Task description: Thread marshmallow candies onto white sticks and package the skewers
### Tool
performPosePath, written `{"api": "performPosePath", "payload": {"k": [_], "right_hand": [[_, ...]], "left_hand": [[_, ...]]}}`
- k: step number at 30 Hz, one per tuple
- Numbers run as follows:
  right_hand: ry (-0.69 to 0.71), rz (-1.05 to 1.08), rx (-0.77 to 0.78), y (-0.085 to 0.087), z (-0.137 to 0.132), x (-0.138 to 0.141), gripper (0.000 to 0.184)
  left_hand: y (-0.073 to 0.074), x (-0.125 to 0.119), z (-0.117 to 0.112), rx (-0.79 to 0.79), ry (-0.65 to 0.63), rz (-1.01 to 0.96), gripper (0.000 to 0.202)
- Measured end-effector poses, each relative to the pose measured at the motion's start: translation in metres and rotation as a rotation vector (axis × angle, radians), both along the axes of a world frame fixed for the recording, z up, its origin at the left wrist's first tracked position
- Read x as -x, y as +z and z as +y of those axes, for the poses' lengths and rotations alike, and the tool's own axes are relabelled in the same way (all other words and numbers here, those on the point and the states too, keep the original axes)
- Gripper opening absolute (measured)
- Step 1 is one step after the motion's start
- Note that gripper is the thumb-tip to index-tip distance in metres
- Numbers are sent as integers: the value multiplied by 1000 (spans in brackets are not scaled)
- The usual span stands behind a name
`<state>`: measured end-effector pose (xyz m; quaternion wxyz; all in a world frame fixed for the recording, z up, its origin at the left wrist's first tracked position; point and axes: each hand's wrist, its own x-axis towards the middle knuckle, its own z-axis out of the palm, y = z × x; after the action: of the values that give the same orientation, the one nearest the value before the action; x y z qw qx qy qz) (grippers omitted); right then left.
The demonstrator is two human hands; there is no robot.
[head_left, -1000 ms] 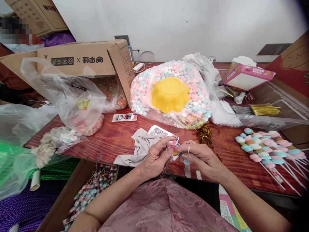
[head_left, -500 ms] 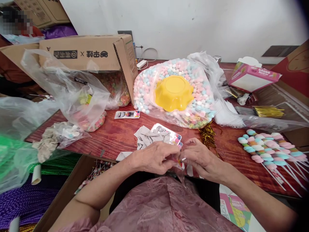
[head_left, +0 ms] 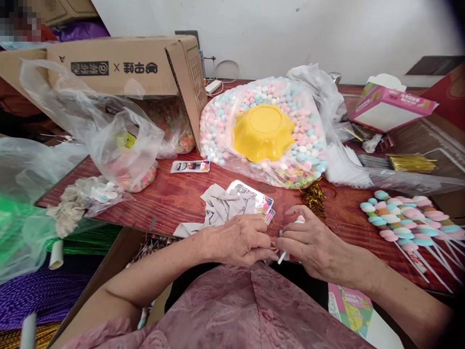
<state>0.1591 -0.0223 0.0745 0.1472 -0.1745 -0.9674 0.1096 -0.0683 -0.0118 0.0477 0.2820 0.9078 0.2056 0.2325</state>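
My left hand [head_left: 241,240] is closed in a pinch above the table's front edge; what sits between its fingertips is mostly hidden. Just beside it, my right hand [head_left: 312,245] curls round a white stick [head_left: 282,257], whose lower end sticks out below the fingers. A small pink and white piece [head_left: 300,219] shows between thumb and forefinger; whether it joins the stick I cannot tell. Beyond my left hand lie a crumpled grey cloth [head_left: 225,206] and a stack of printed cards [head_left: 250,194]. Gold twist ties [head_left: 314,198] lie behind my right hand.
Marshmallow skewers [head_left: 410,220] lie at the right. A big bag of marshmallows [head_left: 218,116] with a yellow bowl [head_left: 263,133] on it stands at the back. A cardboard box [head_left: 119,53] and plastic bags [head_left: 134,126] fill the left. A pink carton [head_left: 394,109] stands back right.
My right hand has shifted slightly right, away from the left, and the white stick now points down from it. The clear wrapper hanging below my hands no longer shows.
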Motion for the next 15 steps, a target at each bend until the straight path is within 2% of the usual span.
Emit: {"api": "performPosePath", "payload": {"k": [3, 7, 12, 15], "right_hand": [[35, -8, 42, -2, -4, -1, 30], [44, 0, 69, -10, -8, -3, 34], [20, 49, 51, -18, -11, -3, 32], [-7, 88, 37, -20, -9, -4, 31]], "left_hand": [[-2, 1, -2, -115, -122, 50, 33], [-9, 1, -5, -217, -129, 59, 39], [-11, 1, -8, -211, -94, 52, 40], [-10, 3, -7, -120, -76, -10, 33]]}}
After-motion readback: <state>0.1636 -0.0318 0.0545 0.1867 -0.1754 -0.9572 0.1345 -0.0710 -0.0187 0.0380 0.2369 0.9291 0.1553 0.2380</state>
